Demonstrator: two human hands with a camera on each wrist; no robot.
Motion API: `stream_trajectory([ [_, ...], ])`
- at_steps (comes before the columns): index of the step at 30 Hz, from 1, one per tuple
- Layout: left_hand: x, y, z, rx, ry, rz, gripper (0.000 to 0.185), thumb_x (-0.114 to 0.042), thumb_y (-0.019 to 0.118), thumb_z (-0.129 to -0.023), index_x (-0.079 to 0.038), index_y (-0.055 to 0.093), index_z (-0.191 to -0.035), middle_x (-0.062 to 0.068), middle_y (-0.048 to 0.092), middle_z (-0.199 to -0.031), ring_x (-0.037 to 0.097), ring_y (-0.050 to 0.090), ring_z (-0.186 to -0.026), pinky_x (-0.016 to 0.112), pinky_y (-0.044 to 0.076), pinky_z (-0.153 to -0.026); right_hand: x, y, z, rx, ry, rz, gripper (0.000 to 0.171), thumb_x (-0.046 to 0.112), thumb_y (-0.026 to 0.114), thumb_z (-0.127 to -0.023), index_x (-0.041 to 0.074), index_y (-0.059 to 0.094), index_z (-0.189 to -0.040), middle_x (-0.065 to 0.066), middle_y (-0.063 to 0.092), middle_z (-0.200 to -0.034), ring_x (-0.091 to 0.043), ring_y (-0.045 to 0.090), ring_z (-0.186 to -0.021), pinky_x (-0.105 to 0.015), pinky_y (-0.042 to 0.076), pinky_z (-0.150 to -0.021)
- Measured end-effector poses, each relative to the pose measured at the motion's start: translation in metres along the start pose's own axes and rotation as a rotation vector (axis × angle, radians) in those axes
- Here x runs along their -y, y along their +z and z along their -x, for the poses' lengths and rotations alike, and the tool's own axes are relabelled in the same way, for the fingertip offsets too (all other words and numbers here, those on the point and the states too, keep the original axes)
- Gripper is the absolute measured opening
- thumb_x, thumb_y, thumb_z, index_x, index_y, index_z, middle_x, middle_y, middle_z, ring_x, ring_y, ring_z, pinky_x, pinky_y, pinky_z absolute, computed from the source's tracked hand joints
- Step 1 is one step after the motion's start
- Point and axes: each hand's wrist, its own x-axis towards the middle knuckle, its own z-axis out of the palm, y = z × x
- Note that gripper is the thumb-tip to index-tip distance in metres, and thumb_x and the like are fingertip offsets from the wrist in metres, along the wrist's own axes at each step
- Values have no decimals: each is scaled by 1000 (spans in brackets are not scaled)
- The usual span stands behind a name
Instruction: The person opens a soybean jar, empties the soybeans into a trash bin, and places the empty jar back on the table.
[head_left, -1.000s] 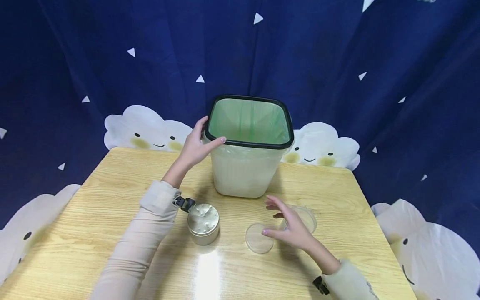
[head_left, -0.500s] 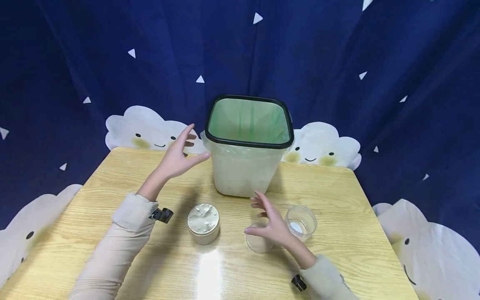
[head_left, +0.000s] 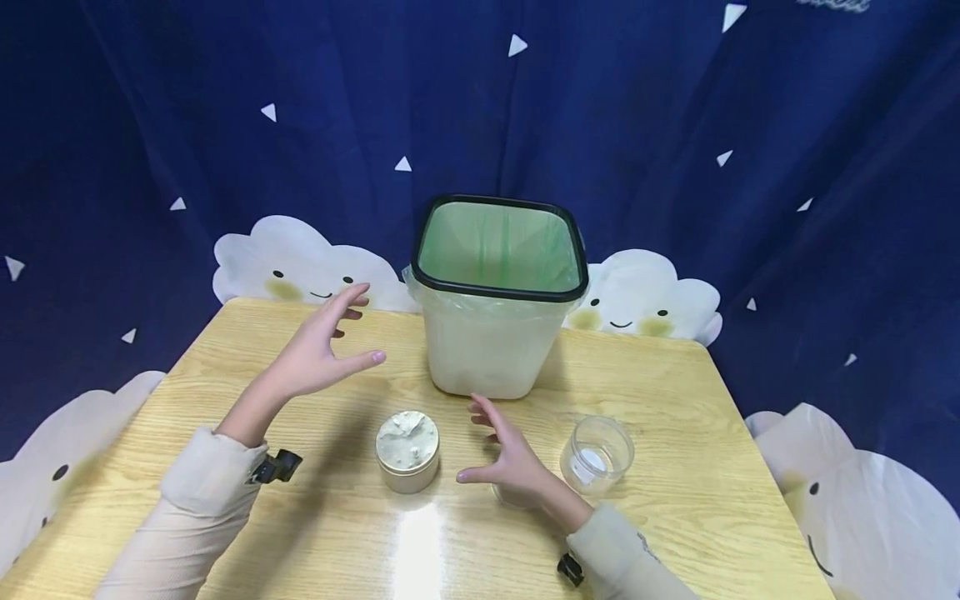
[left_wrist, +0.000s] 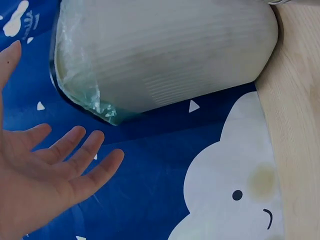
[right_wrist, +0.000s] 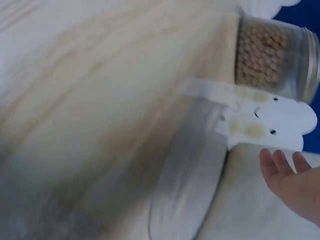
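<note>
Taking the round metal tin (head_left: 407, 451) on the wooden table (head_left: 675, 375) as the landmark: the left hand (head_left: 318, 354) hovers up and to the left of the tin, well apart from it, raised off the table on a bent wrist. Its fingers are spread wide and its thumb points toward the bin; it holds nothing. The left wrist view shows the same open palm (left_wrist: 35, 185) with straight fingers, the bin's ribbed wall (left_wrist: 165, 55) just beyond them.

Behind the tin, slightly right, stands the pale bin (head_left: 497, 333) with a black rim and green liner.

Just right of the tin the right hand (head_left: 510, 462) hangs low over the table, fingers loosely spread, thumb aimed at the tin, gripping nothing. A clear lid lies mostly hidden under it. Farther right of the tin sits an empty clear plastic cup (head_left: 597, 454), near the hand's back but apart from it.
</note>
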Motion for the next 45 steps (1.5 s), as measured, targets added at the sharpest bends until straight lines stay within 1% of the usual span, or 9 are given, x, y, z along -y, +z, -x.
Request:
stream_trajectory([
  [8,-2,1,24,-4,65,-35,85,-17,76,-71,-7,29,-141,18,45,-126,33,45,-110,50,42,-82,-10,21,-8,39,77,-55,110,14,85,-60,12,15,-146,-17,30,-142,-34,29,-129,-50,22,-104],
  [11,-2,-1,32,3,83,-59,86,-18,77,-71,-7,28,-141,18,45,-126,34,45,-110,51,42,-81,-14,26,-12,54,77,-29,110,15,85,-60,14,15,-146,-16,29,-143,-32,27,-130,-49,19,-105],
  [15,-1,-2,40,7,91,-91,86,-21,77,-71,-8,28,-141,17,46,-125,33,46,-109,52,41,-81,-15,30,-18,85,84,-7,112,20,86,-58,17,16,-145,-15,29,-143,-30,28,-131,-47,18,-106],
  [20,0,-3,51,-2,65,-69,85,-19,76,-72,-10,27,-142,15,47,-124,32,47,-108,50,42,-79,-18,37,-27,142,98,3,114,21,87,-57,12,16,-145,-13,30,-143,-26,27,-131,-44,18,-107],
  [26,6,-2,62,0,25,-48,84,-17,75,-74,-10,27,-142,15,48,-124,32,49,-107,50,44,-78,-22,45,-36,206,40,38,110,20,87,-58,6,18,-143,-5,35,-140,-20,29,-130,-41,20,-107],
  [31,14,-3,70,-7,-3,-27,83,-15,75,-74,-9,28,-142,16,49,-123,33,50,-106,50,44,-77,-22,52,-42,218,15,18,108,18,88,-54,11,25,-141,-1,43,-134,-17,35,-126,-39,22,-106],
  [35,19,-3,74,-8,-7,-27,82,-12,75,-73,-7,29,-141,18,49,-122,34,52,-104,50,45,-75,-22,58,-45,225,39,-46,105,14,88,-53,18,28,-138,2,48,-129,-14,41,-121,-36,24,-105],
  [41,29,2,77,38,-8,-23,80,-14,74,-74,-4,29,-140,20,50,-122,35,52,-104,49,46,-73,-20,63,-48,200,77,-114,102,9,89,-51,20,33,-136,6,52,-124,-11,46,-115,-35,26,-103],
  [45,34,7,78,65,-7,-21,78,-15,74,-75,-2,30,-139,19,50,-122,35,53,-103,48,46,-72,-16,64,-49,177,73,-80,100,11,90,-49,19,37,-134,6,55,-121,-10,48,-112,-33,29,-102],
])
